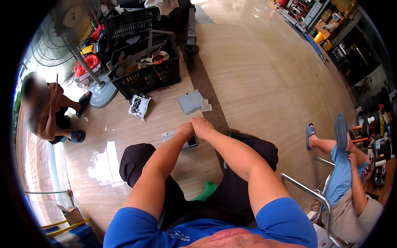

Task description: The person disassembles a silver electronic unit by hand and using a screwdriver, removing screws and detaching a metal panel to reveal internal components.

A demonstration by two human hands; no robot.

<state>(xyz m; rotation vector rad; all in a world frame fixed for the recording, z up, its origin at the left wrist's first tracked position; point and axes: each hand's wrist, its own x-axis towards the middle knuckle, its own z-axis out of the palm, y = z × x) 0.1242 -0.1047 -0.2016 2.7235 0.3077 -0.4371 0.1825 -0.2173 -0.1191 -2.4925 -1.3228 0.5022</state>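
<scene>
My left hand point(185, 129) and my right hand point(201, 126) are drawn together in front of my knees, touching. Both look closed, with fingers curled down; anything between them is hidden from above. Beneath them, a flat device with a pale label and a dark part point(190, 143) lies on the floor, partly covered by my left hand and forearm. Just beyond my hands rests a grey flat metal panel point(190, 102), with a small beige piece point(206, 106) at its right corner. To its left lies a white and black plastic frame part point(139, 106).
Black crates point(144, 68) full of tools and parts stand beyond, beside a pedestal fan point(84, 62). One person point(49, 107) squats at left; another point(347, 177) sits at right on a metal-framed chair point(326, 198). A green object point(205, 191) lies between my legs.
</scene>
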